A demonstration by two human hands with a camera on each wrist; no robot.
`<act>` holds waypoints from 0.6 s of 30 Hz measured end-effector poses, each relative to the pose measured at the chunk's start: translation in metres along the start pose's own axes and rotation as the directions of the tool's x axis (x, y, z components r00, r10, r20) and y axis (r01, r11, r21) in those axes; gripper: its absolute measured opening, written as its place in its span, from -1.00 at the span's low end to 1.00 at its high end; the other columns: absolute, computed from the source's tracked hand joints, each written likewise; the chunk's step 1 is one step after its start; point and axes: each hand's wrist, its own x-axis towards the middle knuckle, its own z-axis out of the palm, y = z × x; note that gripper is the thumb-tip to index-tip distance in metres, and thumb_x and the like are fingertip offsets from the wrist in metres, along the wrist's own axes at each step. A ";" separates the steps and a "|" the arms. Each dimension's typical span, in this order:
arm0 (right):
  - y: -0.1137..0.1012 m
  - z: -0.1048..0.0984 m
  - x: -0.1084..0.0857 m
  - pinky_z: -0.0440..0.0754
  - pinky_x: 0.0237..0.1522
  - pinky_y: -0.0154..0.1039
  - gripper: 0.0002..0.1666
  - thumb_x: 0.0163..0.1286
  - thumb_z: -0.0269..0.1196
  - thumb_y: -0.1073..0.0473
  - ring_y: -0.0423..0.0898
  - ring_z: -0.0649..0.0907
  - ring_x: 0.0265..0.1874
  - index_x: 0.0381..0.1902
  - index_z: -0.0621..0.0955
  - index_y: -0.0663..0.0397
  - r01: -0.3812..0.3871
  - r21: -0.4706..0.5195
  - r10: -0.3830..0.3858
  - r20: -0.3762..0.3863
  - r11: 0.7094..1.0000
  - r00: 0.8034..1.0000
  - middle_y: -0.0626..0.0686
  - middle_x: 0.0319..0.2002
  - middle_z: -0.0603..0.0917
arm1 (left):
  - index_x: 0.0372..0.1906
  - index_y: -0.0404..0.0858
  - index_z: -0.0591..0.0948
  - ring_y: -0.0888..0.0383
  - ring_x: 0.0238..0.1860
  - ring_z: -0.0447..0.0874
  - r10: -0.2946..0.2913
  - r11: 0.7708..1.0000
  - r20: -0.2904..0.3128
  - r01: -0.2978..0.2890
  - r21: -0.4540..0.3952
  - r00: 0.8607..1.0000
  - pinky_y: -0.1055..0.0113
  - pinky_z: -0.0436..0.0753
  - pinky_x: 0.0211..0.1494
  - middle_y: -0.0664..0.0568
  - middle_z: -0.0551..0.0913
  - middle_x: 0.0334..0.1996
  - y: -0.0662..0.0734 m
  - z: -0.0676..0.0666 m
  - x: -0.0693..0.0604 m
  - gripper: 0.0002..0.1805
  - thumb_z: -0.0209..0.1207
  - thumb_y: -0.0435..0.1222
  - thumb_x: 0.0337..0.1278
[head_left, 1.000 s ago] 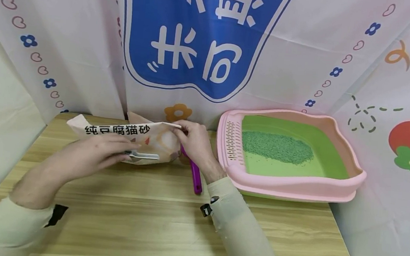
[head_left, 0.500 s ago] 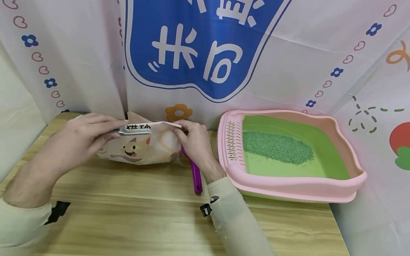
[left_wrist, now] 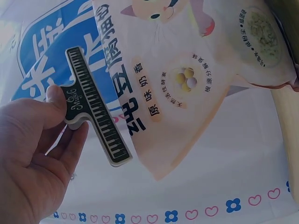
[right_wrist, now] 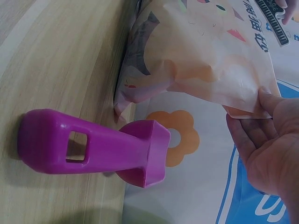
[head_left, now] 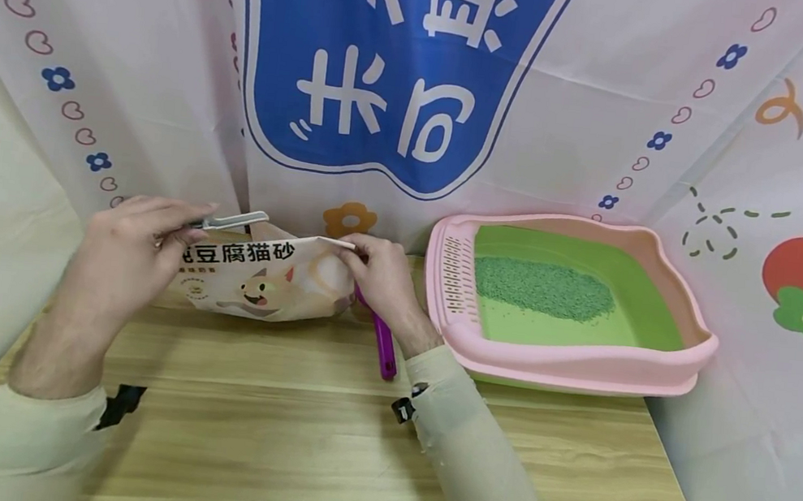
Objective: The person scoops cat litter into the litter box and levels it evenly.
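Note:
A pale cat litter bag [head_left: 294, 292] with a cartoon cat stands at the back left, its top edge folded flat. At its upper right corner, my right hand [head_left: 383, 281] pinches the folded edge between thumb and fingers, as the right wrist view confirms. My left hand [head_left: 117, 257] holds a bag clip [left_wrist: 98, 107] with a piano-key pattern by its handles. That clip is raised just above the bag's top edge near the left end, apart from it in the left wrist view. Beside the bag lies a purple scoop [right_wrist: 103, 144], its handle toward me and partly behind my right hand.
A pink-rimmed litter box [head_left: 580, 366] with a green base stands on the right of the wooden table [head_left: 294, 435]. Green litter granules [head_left: 544, 290] lie in it. A printed cloth backdrop [head_left: 577, 122] hangs close behind the bag and box.
My left hand has lifted the clip from in front of the bag, up past its printed lettering, to above the top edge, shifting leftward. My right hand keeps its pinch at the corner.

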 end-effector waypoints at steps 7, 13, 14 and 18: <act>-0.002 0.000 0.000 0.78 -0.13 -0.21 -0.81 0.69 0.51 0.06 -0.12 0.82 -0.19 0.07 0.96 -0.02 -0.002 0.007 0.002 0.000 1.000 1.000 0.02 -0.09 1.00 | 0.17 -0.30 0.91 -0.44 0.05 0.91 -0.002 1.000 -0.019 0.003 0.019 1.000 -0.37 0.86 0.16 -0.37 0.94 0.08 -0.002 0.002 0.000 -0.68 0.42 -0.60 0.46; -0.001 -0.001 -0.001 0.78 -0.15 -0.23 -0.82 0.69 0.50 0.08 -0.13 0.82 -0.21 0.07 0.96 -0.03 -0.003 0.011 0.003 0.000 1.000 1.000 0.01 -0.10 1.00 | -0.03 -0.36 0.94 -0.38 -0.15 0.92 0.023 0.999 -0.080 -0.020 0.038 0.997 -0.22 0.80 0.00 -0.33 0.96 -0.12 -0.002 0.009 0.001 -0.71 0.30 -0.68 0.45; -0.001 -0.001 -0.001 0.79 -0.15 -0.24 -0.82 0.69 0.50 0.08 -0.13 0.83 -0.21 0.08 0.96 -0.04 -0.002 0.010 0.002 0.000 1.000 1.000 0.01 -0.10 1.00 | -0.05 -0.36 0.94 -0.37 -0.16 0.92 0.026 0.999 -0.088 -0.022 0.041 0.996 -0.20 0.78 -0.01 -0.32 0.96 -0.14 -0.002 0.010 0.001 -0.69 0.28 -0.70 0.43; -0.001 -0.001 -0.001 0.81 -0.13 -0.22 -0.81 0.69 0.50 0.08 -0.13 0.85 -0.19 0.09 0.96 -0.04 0.001 0.005 -0.001 -0.001 1.000 1.000 0.01 -0.09 1.00 | -0.09 -0.36 0.94 -0.36 -0.17 0.91 0.019 0.999 -0.088 -0.015 0.041 0.996 -0.21 0.80 -0.02 -0.32 0.96 -0.15 -0.002 0.013 0.001 -0.64 0.25 -0.74 0.38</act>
